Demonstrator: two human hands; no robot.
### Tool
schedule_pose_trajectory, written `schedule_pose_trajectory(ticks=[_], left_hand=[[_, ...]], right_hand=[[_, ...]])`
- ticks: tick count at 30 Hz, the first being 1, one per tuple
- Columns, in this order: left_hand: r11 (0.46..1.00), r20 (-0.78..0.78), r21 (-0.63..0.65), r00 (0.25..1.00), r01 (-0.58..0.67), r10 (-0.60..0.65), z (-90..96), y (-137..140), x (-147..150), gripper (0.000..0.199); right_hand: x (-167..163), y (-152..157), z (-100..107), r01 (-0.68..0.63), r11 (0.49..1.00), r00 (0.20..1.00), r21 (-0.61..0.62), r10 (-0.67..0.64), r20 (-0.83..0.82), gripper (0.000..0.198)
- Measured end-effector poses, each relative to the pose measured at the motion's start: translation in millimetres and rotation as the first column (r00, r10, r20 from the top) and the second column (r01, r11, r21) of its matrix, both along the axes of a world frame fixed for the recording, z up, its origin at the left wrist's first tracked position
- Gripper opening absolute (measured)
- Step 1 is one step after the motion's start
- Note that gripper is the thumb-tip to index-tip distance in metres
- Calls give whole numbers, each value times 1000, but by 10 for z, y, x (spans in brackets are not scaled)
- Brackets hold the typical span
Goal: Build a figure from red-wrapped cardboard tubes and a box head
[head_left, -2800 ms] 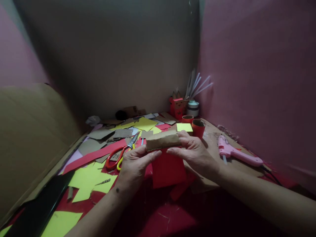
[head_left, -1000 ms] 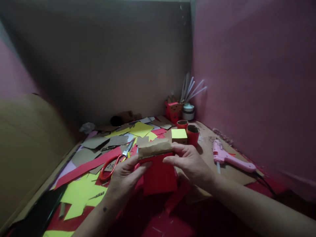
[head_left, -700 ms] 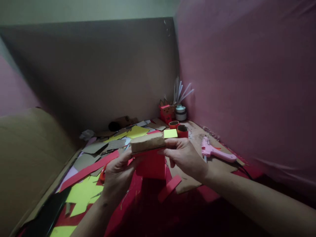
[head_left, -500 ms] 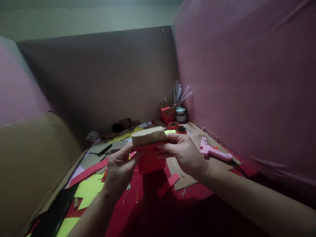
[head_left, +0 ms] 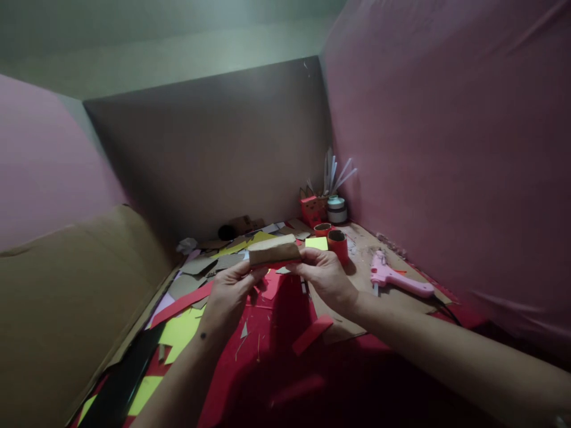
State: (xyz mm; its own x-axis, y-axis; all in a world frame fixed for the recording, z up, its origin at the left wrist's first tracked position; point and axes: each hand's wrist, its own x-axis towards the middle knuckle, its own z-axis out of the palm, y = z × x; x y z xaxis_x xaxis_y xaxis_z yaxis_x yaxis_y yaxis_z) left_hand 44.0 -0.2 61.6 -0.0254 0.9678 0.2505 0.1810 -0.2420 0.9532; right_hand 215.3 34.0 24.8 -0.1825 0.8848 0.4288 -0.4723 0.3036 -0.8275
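A small cardboard piece with a red underside is held level between my two hands, above the red-covered table. My left hand pinches its left end, thumb toward me. At the right end, my right hand grips it between thumb and fingers. Only a thin strip of its red face shows below the brown part. Just beyond my right hand stand a red-wrapped cardboard tube and a yellow sticky-note pad or paper square.
A pink glue gun lies on cardboard at the right, its cord trailing away. Paper and cardboard scraps spread over the left side. At the back corner are a red animal-faced box, a white jar and glue sticks.
The cardboard piece has been tilted, so its broad red face no longer shows toward me. Both hands still hold its ends. The view has shifted, moving the scene slightly right.
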Motion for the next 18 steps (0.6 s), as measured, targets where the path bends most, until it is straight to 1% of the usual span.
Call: schedule_pose_trajectory(ticks=[2,4,7,9,11,13,15,18], left_hand=[[997,96,-31,993,73,-69,-54,61,-11,27],[989,177,-83,978,126,-110,-107,124,-29,29],[972,248,-173,962,157,-111,-165,213,-65,34],[962,270,-213,957,169,-108,-191,261,-79,35],[955,287,-233,951,183,-112,-220,291,-66,34],[955,303,-232,946,187,-112,-263,301,-25,32],[966,314,-187,943,179,-114,-318,296,28,30],[985,320,-97,941,145,-107,-397,285,81,26]], right_hand=[[6,55,-48,-64,998,997,-3,64,37,22],[23,114,-103,-121,993,988,6,120,92,28],[50,188,-173,-113,993,976,29,106,190,25],[57,210,-199,-83,996,975,8,80,209,21],[49,215,-211,-64,996,980,-62,74,183,19],[31,216,-218,-74,987,989,-144,92,120,18],[13,223,-227,-110,973,992,-203,122,44,17],[12,243,-240,-187,954,982,-235,183,-39,19]])
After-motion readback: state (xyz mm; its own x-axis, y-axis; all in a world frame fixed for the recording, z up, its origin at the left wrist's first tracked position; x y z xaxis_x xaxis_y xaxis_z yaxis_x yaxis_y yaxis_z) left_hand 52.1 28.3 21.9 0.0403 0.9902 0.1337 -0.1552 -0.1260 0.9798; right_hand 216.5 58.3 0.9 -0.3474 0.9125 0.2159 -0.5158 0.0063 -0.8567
